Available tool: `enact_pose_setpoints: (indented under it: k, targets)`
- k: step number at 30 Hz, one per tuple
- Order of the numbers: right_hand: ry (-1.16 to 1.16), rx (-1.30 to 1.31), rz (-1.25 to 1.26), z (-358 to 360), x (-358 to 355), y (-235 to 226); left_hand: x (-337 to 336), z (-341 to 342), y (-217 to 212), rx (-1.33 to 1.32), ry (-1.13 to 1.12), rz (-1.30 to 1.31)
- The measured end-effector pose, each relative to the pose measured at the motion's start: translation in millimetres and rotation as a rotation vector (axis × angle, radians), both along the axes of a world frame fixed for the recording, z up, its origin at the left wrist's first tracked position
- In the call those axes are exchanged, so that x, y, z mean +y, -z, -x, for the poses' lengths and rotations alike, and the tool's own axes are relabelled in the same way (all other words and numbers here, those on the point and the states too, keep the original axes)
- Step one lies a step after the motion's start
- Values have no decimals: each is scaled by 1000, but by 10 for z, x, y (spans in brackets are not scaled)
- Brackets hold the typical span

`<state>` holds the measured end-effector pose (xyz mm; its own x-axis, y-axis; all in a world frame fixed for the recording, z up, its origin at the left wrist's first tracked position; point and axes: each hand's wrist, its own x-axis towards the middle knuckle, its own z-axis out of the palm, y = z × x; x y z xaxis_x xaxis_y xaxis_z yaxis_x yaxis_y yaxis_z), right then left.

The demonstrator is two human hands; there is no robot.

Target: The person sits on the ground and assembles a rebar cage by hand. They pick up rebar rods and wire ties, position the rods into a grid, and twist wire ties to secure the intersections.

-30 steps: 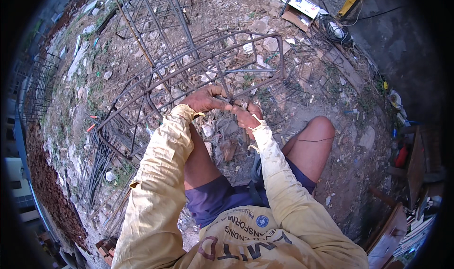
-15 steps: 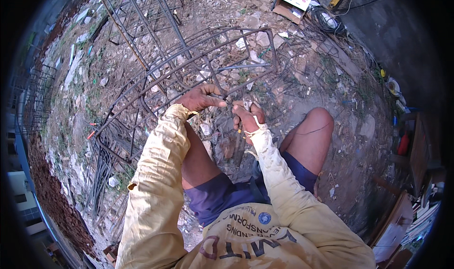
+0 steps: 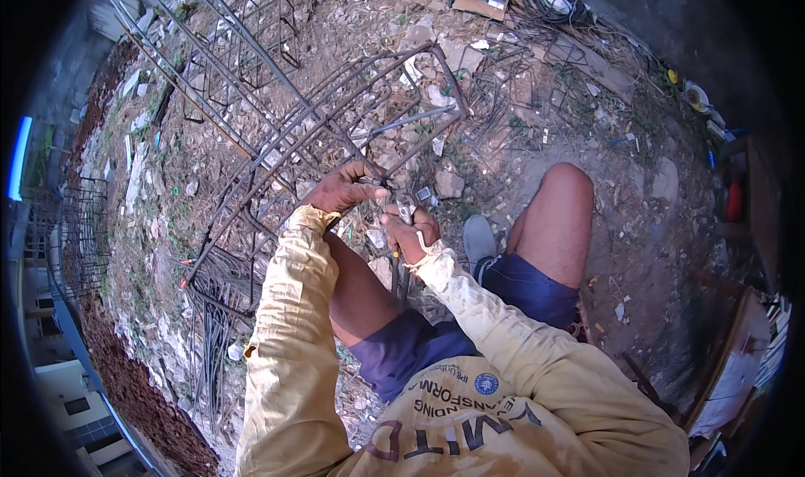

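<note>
A rusty rebar cage [image 3: 314, 108] of long bars and bent stirrups lies tilted over the rubble before me. My left hand [image 3: 345, 189] is closed at the near corner of the cage, fingers curled about a bar and thumb stretched along beside it. Just below and to the right, my right hand [image 3: 411, 230] grips pincers [image 3: 406, 214], whose metal head shows above the fist. Their dark handles hang down between my legs. The pincers' head is close to the bar joint; whether it touches any wire there is too small to tell.
Long loose bars [image 3: 180, 83] run to the upper left. Below the cage at left lies a bundle of thin rods [image 3: 210, 351]. A cardboard box [image 3: 480, 1] and coiled black cable [image 3: 549, 3] sit at the top. At right stands a wooden board [image 3: 729, 368].
The view has shifted, so the cage sits farther left. My right hand has turned, with the pincers' handles hanging more upright. My left hand stays at the same cage corner.
</note>
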<state>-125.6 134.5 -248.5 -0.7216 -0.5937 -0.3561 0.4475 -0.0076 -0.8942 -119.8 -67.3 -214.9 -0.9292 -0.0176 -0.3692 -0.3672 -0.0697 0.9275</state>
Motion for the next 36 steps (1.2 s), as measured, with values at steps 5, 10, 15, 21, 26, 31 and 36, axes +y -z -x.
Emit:
enact_pose_setpoints:
  k: [5, 10, 15, 21, 26, 31, 36]
  targets:
    - [20, 800, -198, 131, 33, -56, -69, -19, 42, -30, 4, 9]
    - [5, 1050, -142, 370, 111, -152, -47, -3, 27, -36, 5, -22]
    - [-53, 854, -309, 387, 36, -241, -53, 11, 8, 7, 32, 36]
    - [147, 563, -389, 390, -98, -226, -87, 22, -7, -34, 53, 74]
    - [83, 519, -244, 467, -99, 31, -98, -4, -22, -98, 37, 49]
    - [174, 566, -255, 447, -138, 76, -68, -22, -92, -123, 41, 74]
    - [239, 35, -6, 445, -251, 144, -8, 21, -144, -54, 9, 53]
